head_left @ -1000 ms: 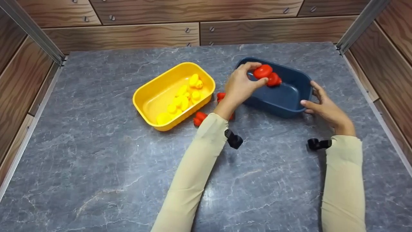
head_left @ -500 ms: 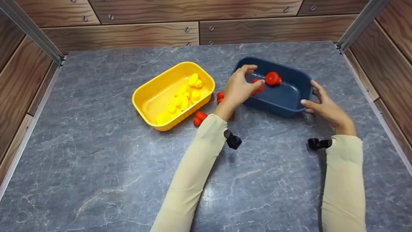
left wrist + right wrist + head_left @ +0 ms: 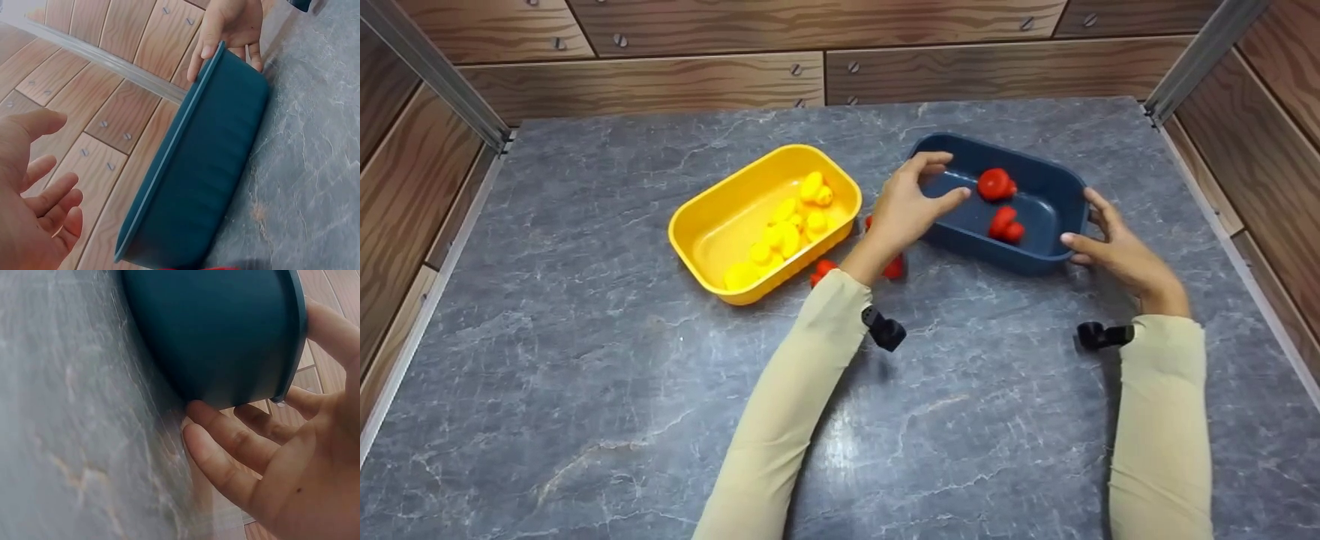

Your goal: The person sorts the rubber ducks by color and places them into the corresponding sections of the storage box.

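Over the left end of the blue bin [image 3: 997, 244] hovers my left hand [image 3: 911, 199], thumb and fingers spread with nothing between them. The left wrist view also shows this left hand [image 3: 39, 185] apart from the bin's rim. My right hand [image 3: 1125, 244] grips the bin's right end, thumb and fingers around its corner. In the right wrist view, fingertips [image 3: 205, 410] touch the lower end wall. Inside the bin lie two red rubber ducks, one farther back [image 3: 996, 184] and one nearer [image 3: 1006, 225]. More red ducks [image 3: 894, 267] lie on the table, partly hidden by my left forearm.
Left of the blue bin stands a yellow bin [image 3: 705, 225] holding several yellow rubber ducks [image 3: 787, 238]. Another red duck [image 3: 823, 270] lies by its near side. Wood-patterned walls [image 3: 660, 82] enclose the grey marbled table [image 3: 585, 375] at the back and sides.
My left hand let go of a red duck, which dropped into the blue bin and now lies toward its near right. The hand then drew back slightly left. My right hand stayed put.
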Available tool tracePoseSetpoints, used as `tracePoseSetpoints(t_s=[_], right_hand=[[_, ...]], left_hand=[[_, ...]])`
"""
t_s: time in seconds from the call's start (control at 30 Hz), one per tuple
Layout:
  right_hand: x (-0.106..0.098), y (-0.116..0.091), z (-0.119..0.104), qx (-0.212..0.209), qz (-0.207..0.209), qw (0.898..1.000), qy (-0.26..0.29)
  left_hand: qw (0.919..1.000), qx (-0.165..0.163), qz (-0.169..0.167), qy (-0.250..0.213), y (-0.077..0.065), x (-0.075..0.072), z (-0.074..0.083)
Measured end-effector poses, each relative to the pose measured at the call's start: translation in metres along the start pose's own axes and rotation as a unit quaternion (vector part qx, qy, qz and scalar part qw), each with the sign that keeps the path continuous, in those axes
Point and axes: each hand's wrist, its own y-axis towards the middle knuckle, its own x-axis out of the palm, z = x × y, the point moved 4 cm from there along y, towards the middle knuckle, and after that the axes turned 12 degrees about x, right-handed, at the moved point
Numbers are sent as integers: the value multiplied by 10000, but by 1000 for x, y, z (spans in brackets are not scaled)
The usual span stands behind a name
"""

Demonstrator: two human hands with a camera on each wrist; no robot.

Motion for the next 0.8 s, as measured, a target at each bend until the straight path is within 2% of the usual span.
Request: tracePoseSetpoints(t_s=[0.17,0.53,0.8], right_hand=[[0,0,0,6,6,10000,51],[-2,3,1,89,28,10000,-27],[-2,2,2,60,20,10000,-54]], left_hand=[[9997,191,-107,-107,-8,-7,1],[9981,278,-337,-439,-29,-26,-10],[9953,430,-741,-453,-41,-32,-19]])
